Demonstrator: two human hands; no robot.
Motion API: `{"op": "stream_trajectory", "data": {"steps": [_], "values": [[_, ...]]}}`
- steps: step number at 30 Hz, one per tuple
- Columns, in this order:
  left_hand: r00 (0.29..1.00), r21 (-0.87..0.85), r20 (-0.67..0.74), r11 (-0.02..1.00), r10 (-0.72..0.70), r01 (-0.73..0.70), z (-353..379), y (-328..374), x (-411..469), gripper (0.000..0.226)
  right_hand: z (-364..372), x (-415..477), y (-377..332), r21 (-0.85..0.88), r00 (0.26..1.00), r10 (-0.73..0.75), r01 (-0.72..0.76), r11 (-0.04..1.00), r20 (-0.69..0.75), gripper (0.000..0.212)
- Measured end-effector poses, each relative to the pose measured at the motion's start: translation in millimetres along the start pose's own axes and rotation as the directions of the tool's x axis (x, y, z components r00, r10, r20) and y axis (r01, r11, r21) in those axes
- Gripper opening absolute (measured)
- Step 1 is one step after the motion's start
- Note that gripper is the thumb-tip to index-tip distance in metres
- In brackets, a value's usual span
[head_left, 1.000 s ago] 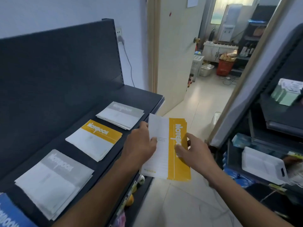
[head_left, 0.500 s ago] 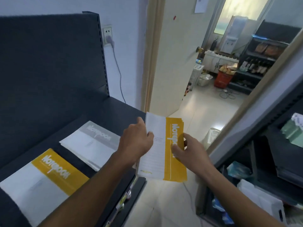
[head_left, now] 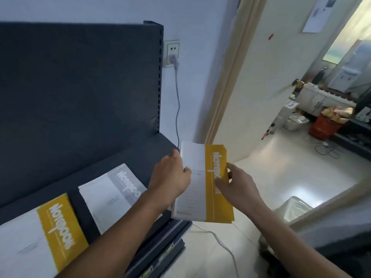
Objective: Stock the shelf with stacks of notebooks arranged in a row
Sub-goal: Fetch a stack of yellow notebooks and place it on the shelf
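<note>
A person holds a stack of yellow-banded notebooks in both hands, in the air just past the right end of the dark shelf and above the pale floor. The stack lies roughly flat, its long axis running away from the person, nearly straight up the view. Its yellow band follows the right long edge, and the word "Notebook" reads along that axis. The white part of the cover is on the left.

The left hand has its grip closed on the left long edge, thumb on the cover and fingers curled out of sight beneath. The right hand has its grip closed on the right long edge, with the thumb lying on the yellow band.

Two more stacks lie flat on the shelf, side by side with a bare strip between them. The grey-banded stack is just left of the left forearm. The yellow-banded stack is further left, cut off by the frame. Both have their long axes slanting from near left to far right.

Behind the shelf stands its dark back panel. A wall socket beside the panel carries a plug, and a grey cable hangs down from it.
</note>
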State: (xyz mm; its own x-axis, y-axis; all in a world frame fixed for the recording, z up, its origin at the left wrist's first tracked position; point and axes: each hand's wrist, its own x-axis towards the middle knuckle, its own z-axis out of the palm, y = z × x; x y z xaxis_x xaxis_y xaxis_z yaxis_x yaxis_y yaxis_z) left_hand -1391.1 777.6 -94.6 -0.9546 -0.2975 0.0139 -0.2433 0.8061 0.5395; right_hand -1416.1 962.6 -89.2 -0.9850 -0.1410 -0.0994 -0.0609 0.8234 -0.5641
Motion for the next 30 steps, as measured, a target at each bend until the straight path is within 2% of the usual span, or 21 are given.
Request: {"op": "stream_trajectory", "data": {"steps": [3,6,10,14,21,25,30], "values": [[0.989,0.008,-0.065,0.991,-0.136,0.137,-2,-7,14,0.026,6,40,-9,0.009,0.993,-0.095,0.095,0.995,0.075,0.019],[0.956,-0.014,-0.144,0.967,-0.254,0.255,-2,-18,28,0.021,18,80,-19,0.026,0.965,-0.209,0.207,0.978,0.162,0.012],[0.881,-0.051,-0.215,0.906,-0.422,0.421,11,-22,38,0.016,33,128,-24,0.038,0.893,-0.341,0.345,0.938,0.294,0.014],[0.807,-0.092,-0.262,0.846,-0.529,0.524,30,-22,44,0.019,50,163,-16,0.037,0.820,-0.419,0.440,0.897,0.391,0.017],[0.675,-0.110,-0.330,0.736,-0.660,0.668,53,-24,49,0.020,73,194,-15,0.049,0.702,-0.481,0.540,0.841,0.525,0.022],[0.639,-0.112,-0.349,0.707,-0.686,0.698,60,-30,50,0.017,83,201,-17,0.027,0.664,-0.508,0.593,0.804,0.549,0.011],[0.615,-0.101,-0.349,0.680,-0.707,0.726,70,-30,53,0.018,88,203,-15,0.029,0.659,-0.520,0.604,0.796,0.543,0.013]]}}
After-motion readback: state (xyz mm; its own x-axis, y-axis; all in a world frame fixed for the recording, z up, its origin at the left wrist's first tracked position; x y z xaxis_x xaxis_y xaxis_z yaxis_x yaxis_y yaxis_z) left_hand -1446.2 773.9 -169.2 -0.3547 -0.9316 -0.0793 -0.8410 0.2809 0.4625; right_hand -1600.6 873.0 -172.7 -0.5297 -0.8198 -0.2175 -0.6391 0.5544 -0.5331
